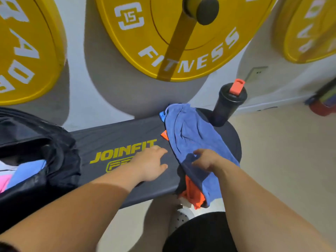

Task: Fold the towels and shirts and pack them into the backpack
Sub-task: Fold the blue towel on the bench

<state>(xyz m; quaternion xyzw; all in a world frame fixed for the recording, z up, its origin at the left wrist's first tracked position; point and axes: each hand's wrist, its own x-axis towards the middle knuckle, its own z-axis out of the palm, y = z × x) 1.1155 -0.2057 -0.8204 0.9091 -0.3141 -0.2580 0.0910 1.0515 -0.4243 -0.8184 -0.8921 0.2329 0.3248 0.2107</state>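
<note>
With right hand (207,160), pinches towel (189,131) lying lengthwise away from body; rests left hand (151,162), released, on desk (112,135) just left of it.

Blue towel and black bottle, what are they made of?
The blue towel looks like soft, matte cloth, maybe terry or microfibre: it drapes in floppy folds. The black shaker bottle is probably hard plastic, smooth with dull sheen; its orange flip cap too.
</note>
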